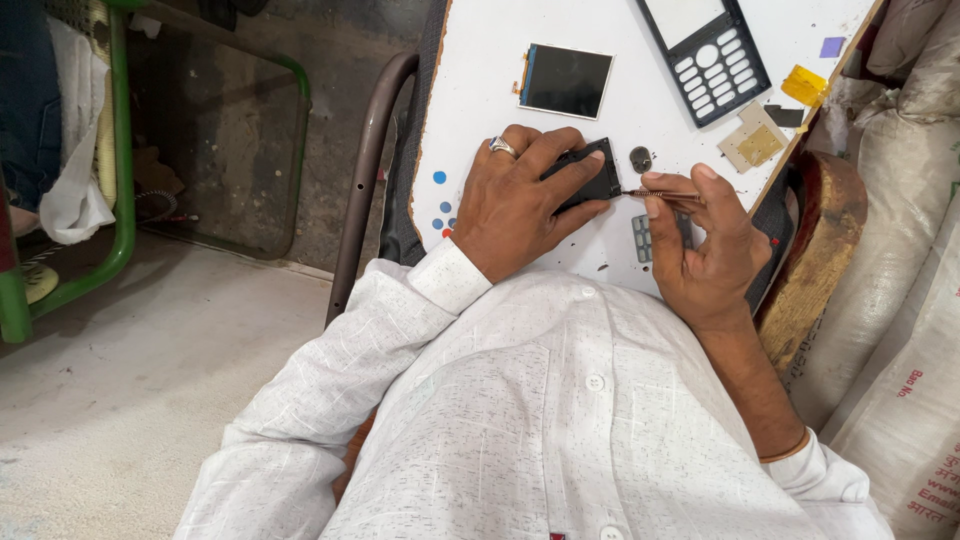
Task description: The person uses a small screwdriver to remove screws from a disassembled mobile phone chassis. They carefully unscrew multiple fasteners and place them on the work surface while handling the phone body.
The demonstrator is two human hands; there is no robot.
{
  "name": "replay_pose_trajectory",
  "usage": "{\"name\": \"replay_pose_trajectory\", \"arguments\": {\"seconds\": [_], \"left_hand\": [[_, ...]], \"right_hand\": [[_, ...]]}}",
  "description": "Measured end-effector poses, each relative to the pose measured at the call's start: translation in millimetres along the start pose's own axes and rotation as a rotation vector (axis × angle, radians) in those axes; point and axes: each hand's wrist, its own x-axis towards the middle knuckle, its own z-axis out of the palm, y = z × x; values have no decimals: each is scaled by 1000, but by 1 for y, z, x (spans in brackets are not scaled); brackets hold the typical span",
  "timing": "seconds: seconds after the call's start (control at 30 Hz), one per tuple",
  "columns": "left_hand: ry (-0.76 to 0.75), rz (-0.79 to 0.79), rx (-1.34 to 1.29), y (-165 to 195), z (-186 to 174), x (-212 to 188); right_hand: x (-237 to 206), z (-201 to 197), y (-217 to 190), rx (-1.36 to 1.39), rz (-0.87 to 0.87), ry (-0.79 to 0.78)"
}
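My left hand (520, 200), with a ring on one finger, presses down on a small black phone body (590, 180) lying on the white table (480, 60). My right hand (700, 250) pinches a thin brown metal tool (660, 194), tweezers or a small driver, its tip touching the right edge of the black part. A grey keypad mat (645, 238) lies partly hidden under my right hand. A small dark round part (640, 158) sits just beyond the tool.
A loose phone screen (566, 80) lies further back. A black keypad front cover (705, 55) is at the back right, beside yellow (805, 85), purple (832, 46) and tan (755, 145) small pieces. Sacks (900, 250) stand right, a green metal frame (120, 150) left.
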Motion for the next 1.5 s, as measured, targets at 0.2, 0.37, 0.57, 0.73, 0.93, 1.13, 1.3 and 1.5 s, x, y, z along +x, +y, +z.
{"name": "replay_pose_trajectory", "arguments": {"seconds": [0.2, 0.37, 0.57, 0.73, 0.93, 1.13, 1.3, 1.5], "left_hand": [[-3, -2, -2, 0, 0, 0], [7, 1, -6, 0, 0, 0], [8, 7, -7, 0, 1, 0], [13, 12, 1, 0, 1, 0], [-6, 3, 0, -1, 1, 1], [-2, 2, -2, 0, 0, -1], [2, 4, 0, 0, 0, 0], [-1, 8, 1, -1, 0, 0]], "right_hand": [[-1, 0, 1, 7, -3, 1], [0, 1, 3, 3, -13, -9], [-1, -1, -1, 2, 14, 2], [0, -1, -1, 3, 4, -1], [0, -1, -1, 10, 10, -3], [-1, 0, -1, 13, 12, -2], [-2, 0, -1, 18, 4, 0], [0, 0, 1, -38, -41, 0]]}}
